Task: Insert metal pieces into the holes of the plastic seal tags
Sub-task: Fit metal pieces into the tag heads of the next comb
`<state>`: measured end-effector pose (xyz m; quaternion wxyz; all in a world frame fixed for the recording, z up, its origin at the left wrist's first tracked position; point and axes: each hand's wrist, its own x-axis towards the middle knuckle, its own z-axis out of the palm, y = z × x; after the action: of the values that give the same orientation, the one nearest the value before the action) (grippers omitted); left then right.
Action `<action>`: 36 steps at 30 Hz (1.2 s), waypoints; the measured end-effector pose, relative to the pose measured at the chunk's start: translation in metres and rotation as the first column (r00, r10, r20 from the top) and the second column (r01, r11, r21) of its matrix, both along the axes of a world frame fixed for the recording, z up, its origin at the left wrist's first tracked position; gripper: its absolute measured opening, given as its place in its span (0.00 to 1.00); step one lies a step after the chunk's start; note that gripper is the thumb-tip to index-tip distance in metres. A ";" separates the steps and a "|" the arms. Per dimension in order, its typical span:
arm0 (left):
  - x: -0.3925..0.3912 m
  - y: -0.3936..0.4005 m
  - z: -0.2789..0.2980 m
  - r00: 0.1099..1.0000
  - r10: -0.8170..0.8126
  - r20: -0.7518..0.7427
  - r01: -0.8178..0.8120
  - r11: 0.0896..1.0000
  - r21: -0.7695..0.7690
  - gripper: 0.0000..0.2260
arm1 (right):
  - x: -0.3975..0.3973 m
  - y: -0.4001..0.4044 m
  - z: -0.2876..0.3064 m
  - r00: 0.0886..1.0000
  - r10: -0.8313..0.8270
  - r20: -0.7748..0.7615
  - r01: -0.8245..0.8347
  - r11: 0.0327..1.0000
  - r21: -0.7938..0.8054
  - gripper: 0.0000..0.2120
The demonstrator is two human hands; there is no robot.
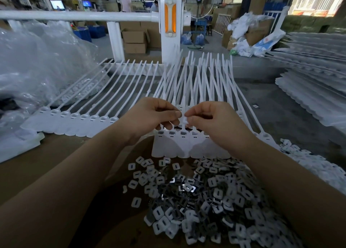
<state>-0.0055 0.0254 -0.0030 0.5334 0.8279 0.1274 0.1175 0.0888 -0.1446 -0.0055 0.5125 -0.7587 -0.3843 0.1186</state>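
A strip of joined white plastic seal tags (pixel 189 146) lies in front of me, its long tails fanning away. My left hand (pixel 151 116) and my right hand (pixel 211 120) meet just above the tag heads. Both pinch one small white piece (pixel 184 120) between thumb and fingertips. A second strip of seal tags (pixel 74 120) lies to the left with its head holes showing. A big heap of small metal pieces and white caps (pixel 206 197) spreads on the brown table close to me.
Clear plastic bags (pixel 37 66) are piled at the left. Stacks of more tag strips (pixel 314 83) lie at the right. A white railing with a post (pixel 169 23) stands behind the table. Cardboard boxes and people are far back.
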 end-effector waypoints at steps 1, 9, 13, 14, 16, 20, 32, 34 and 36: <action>0.000 0.000 0.000 1.000 -0.007 -0.006 0.007 1.000 -0.002 0.02 | 0.000 0.000 0.000 1.000 -0.005 -0.002 0.005 1.000 0.002 0.04; -0.003 -0.004 0.003 0.998 -0.056 -0.023 0.057 0.998 0.026 0.02 | -0.003 -0.001 0.002 0.999 0.015 0.044 -0.014 1.000 -0.021 0.05; -0.002 -0.006 0.003 0.997 -0.058 -0.058 0.061 0.996 0.061 0.02 | -0.004 0.000 0.001 0.996 0.033 0.085 -0.029 0.999 -0.046 0.05; -0.001 -0.006 0.003 0.997 -0.051 -0.064 0.055 0.996 0.064 0.02 | -0.004 0.001 0.001 0.996 0.028 0.082 -0.025 0.999 -0.045 0.05; -0.002 -0.002 0.004 0.996 0.012 -0.090 -0.005 0.996 0.087 0.01 | -0.002 0.001 -0.002 0.997 0.010 0.081 -0.005 0.998 -0.059 0.03; -0.005 0.014 0.005 0.948 0.218 -0.231 -0.183 0.969 0.164 0.02 | 0.001 0.001 -0.007 0.994 0.021 0.108 -0.001 0.983 -0.182 0.03; -0.003 0.018 0.005 0.886 0.220 -0.409 -0.150 0.969 0.196 0.04 | 0.001 0.002 -0.008 0.993 0.054 0.102 -0.028 0.969 -0.245 0.02; -0.002 0.017 0.004 0.884 0.221 -0.412 -0.142 0.967 0.213 0.05 | 0.001 0.002 -0.008 0.993 0.057 0.102 -0.030 0.969 -0.246 0.03; -0.001 0.018 0.003 0.883 0.222 -0.413 -0.131 0.962 0.238 0.06 | 0.001 0.002 -0.008 0.993 0.064 0.104 -0.037 0.969 -0.245 0.04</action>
<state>-0.0067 0.0430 0.0001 0.3911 0.8678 0.3062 -0.0099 0.0894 -0.1422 -0.0133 0.3907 -0.8109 -0.4141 0.1353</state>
